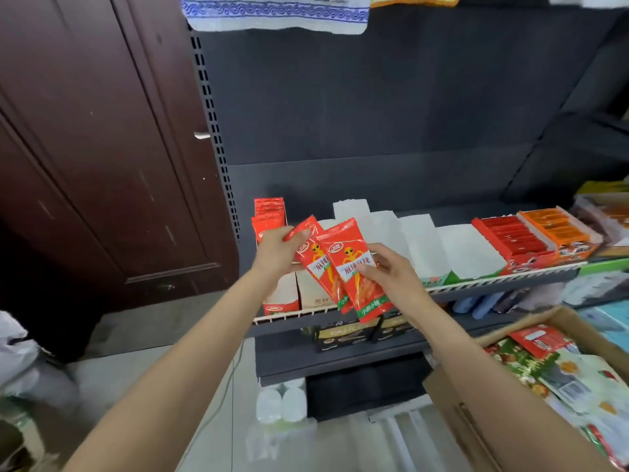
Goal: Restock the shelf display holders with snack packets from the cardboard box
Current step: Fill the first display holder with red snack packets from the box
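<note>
Item 1, left hand (pixel 277 252): I see the forearm reaching up and forward from the lower left, wrist bent slightly, fingers and thumb pinched on the top corner of a red snack packet (pixel 311 258). That packet hangs tilted, its lower end hidden behind the second one.

Item 2, right hand (pixel 391 272): forearm comes in from the lower right, thumb laid across the face of a second red packet (pixel 357 267), fingers curled behind its right edge. This packet overlaps the first and sits in front of it.

Item 3, location: both packets are held in the air just in front of the shelf (pixel 476 284), over its white front rail, near the leftmost display holder (pixel 282 294), which already has red packets standing at its back.

Item 4, further white holders (pixel 425 247) run along the shelf to the right, then red and orange boxed goods (pixel 537 233).

Item 5, cardboard box (pixel 452 396): lower right, open, with mixed packets inside, below my right forearm.
</note>
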